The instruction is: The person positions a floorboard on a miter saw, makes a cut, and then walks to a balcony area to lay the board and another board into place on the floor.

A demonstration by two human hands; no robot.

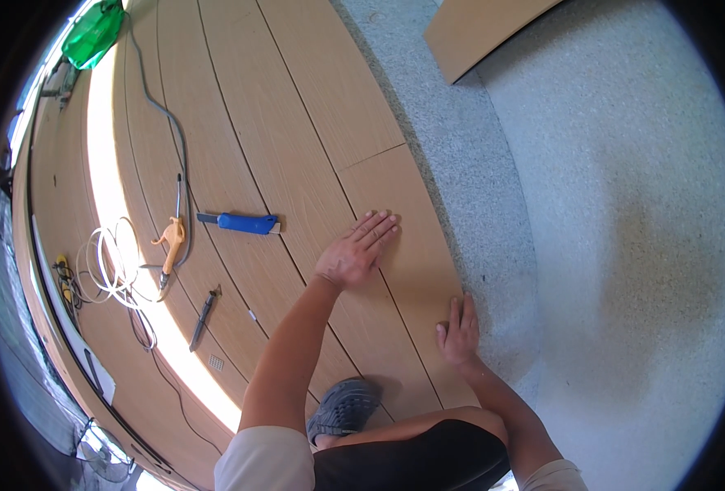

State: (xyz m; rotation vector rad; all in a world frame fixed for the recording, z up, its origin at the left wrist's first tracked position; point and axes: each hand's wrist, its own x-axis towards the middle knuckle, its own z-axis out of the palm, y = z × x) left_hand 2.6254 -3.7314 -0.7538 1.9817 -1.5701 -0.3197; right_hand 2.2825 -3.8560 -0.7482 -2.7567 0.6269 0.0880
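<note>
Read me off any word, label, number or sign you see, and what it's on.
None that I can read.
Blue knife: any marking too small to read.
Orange air gun: same, too small.
Small grey patch: fine pattern, too small to tell whether it's print.
Planks by the left hand and right hand: no lettering visible.
</note>
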